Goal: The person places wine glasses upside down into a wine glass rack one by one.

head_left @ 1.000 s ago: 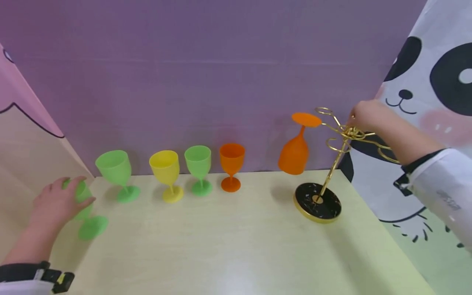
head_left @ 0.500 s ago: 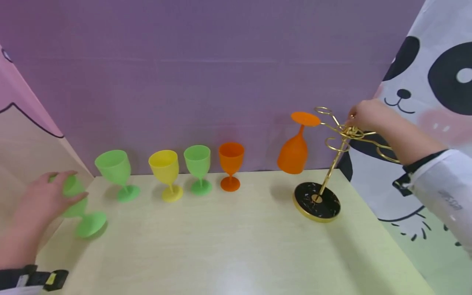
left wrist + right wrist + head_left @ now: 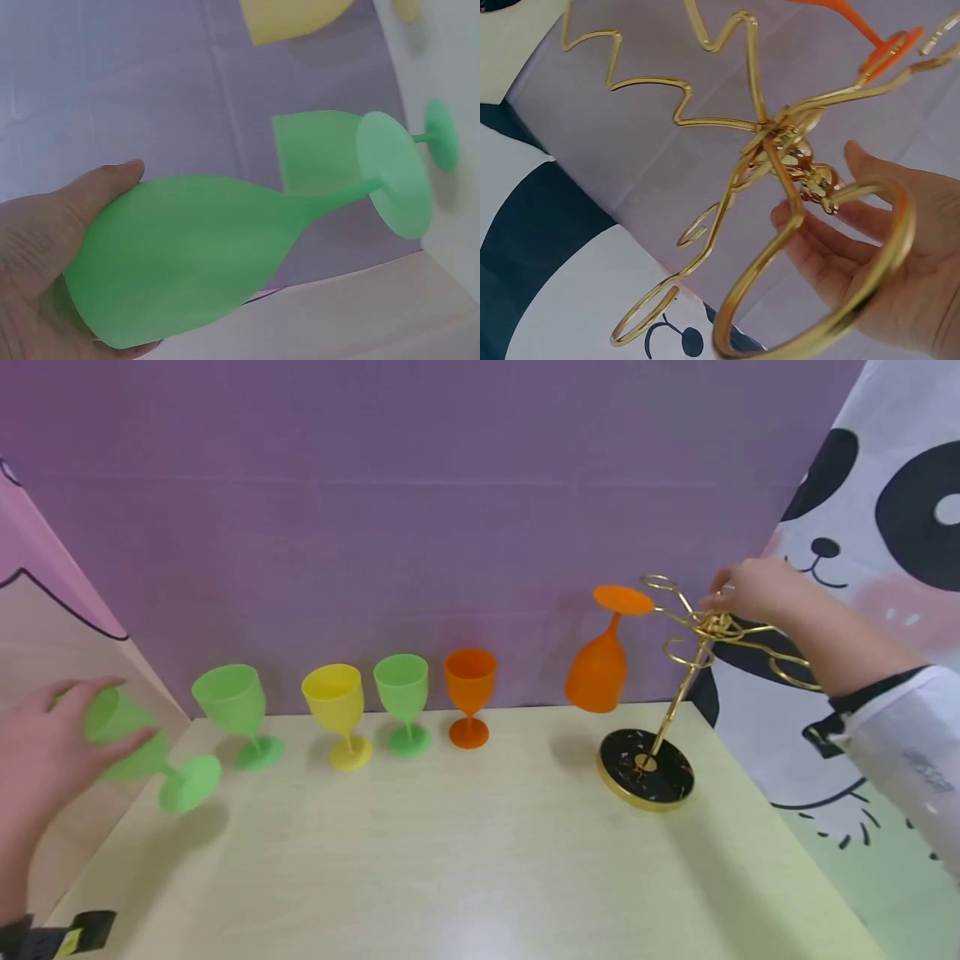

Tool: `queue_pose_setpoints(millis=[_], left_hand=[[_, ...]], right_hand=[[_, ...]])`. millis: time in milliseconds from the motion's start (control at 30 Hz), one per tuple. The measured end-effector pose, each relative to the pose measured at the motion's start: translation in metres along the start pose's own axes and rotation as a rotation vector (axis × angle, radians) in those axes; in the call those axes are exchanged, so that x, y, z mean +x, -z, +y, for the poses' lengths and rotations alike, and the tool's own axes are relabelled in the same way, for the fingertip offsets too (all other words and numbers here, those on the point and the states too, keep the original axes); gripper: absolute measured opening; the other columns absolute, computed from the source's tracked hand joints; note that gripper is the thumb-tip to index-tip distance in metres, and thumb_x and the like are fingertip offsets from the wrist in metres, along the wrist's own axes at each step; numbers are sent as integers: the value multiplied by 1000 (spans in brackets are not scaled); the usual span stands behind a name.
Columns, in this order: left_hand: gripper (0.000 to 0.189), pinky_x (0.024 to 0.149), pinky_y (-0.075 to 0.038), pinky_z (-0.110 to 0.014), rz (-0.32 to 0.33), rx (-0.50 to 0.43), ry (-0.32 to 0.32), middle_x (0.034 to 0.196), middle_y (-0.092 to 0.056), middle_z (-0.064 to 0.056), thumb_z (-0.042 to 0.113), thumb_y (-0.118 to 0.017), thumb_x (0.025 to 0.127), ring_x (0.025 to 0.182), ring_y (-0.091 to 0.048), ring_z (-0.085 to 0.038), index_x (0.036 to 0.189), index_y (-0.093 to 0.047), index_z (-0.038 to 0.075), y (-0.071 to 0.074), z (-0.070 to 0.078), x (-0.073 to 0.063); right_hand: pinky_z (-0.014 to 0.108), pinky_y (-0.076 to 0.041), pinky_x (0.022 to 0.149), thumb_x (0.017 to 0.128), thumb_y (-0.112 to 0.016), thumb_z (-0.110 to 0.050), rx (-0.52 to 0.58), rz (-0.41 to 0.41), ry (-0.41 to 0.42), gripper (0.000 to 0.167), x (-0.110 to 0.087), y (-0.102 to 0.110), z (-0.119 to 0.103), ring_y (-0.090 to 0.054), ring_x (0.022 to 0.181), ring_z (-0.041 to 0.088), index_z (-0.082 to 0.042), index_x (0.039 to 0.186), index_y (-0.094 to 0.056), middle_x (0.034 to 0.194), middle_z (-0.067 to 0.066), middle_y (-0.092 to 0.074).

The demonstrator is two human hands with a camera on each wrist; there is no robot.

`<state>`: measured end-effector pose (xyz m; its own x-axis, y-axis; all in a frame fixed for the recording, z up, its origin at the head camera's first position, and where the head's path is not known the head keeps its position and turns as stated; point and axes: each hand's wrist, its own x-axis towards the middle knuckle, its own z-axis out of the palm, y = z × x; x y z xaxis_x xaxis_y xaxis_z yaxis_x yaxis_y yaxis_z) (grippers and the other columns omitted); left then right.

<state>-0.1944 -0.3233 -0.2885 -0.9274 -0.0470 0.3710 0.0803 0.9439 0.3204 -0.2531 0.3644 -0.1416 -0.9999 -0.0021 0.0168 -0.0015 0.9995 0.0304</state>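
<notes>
My left hand (image 3: 45,747) grips a light green goblet (image 3: 123,735) round its bowl near the rim, thumb on one side and fingers on the other. The goblet is tilted with its foot pointing right, raised above the table over its shadow. At the right, a gold stemware rack (image 3: 677,697) stands on a round black marbled base (image 3: 647,770). My right hand (image 3: 765,593) pinches the knob (image 3: 819,184) at its top, among the curved arms. An orange goblet (image 3: 600,672) hangs upside down by its foot from one rack arm.
Along the table's back edge stand a green goblet (image 3: 234,702), a yellow goblet (image 3: 335,697), another green goblet (image 3: 402,685) and an orange goblet (image 3: 471,681), all upright. A purple cloth (image 3: 450,527) rises behind the pale table (image 3: 480,852); a panda-print cloth (image 3: 847,677) hangs at the right.
My left hand has lifted the green goblet up and to the left, tipping it further so its foot swings off the table. The right hand stays at the rack's top, shifting only slightly.
</notes>
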Motion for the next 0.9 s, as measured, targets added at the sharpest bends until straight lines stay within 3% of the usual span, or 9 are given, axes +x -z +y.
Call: queue_pose_setpoints(millis=[100,233,433,600,733,833,900], left_hand=[[72,101,-19,-76,50,-37,19,144,-23,-41,34,-64,91,132,-20,-60,143,-32,-5,5,8,-3],[71,109,-15,-72,103,-88,25,147,-21,-39,29,-63,93,138,-16,-55,145,-30,-6,11,17,-5],[71,113,-11,-69,131,-144,0,150,-23,-34,27,-66,90,140,-16,-51,146,-32,-1,17,32,-9],[74,114,-11,-67,137,-148,23,153,-22,-30,35,-65,90,142,-16,-49,149,-31,5,23,53,-13],[73,113,-16,-66,142,-153,13,153,-27,-27,38,-64,90,142,-21,-47,150,-32,9,24,69,-15],[72,112,-18,-65,148,-193,-7,152,-30,-24,38,-65,90,141,-24,-45,149,-34,11,21,78,-15],[69,114,-19,-63,164,-235,-25,151,-34,-24,35,-66,90,141,-26,-44,148,-37,12,16,83,-14]], right_hand=[[59,-46,83,98,-51,-39,55,-1,-31,62,-3,3,0,-51,100,50,12,132,-43,118,39,-51],[70,-33,100,98,-45,-51,127,16,-15,79,-7,8,-3,-36,121,58,8,146,-25,139,42,-32],[72,-18,108,97,-46,-54,195,76,51,87,-19,14,-18,-18,135,58,1,153,-9,152,37,-15],[71,1,111,97,-48,-51,150,174,100,86,-33,13,-40,-12,141,54,-1,154,-9,155,33,-13],[70,-1,113,95,-55,-48,110,244,166,84,-46,7,-67,-13,143,51,-5,155,-14,157,29,-15],[66,-13,114,92,-60,-46,119,249,224,84,-54,0,-91,-12,144,48,-11,155,-17,159,26,-14],[66,-14,115,91,-63,-45,119,250,273,84,-59,-5,-105,-12,145,47,-13,155,-20,159,24,-15]])
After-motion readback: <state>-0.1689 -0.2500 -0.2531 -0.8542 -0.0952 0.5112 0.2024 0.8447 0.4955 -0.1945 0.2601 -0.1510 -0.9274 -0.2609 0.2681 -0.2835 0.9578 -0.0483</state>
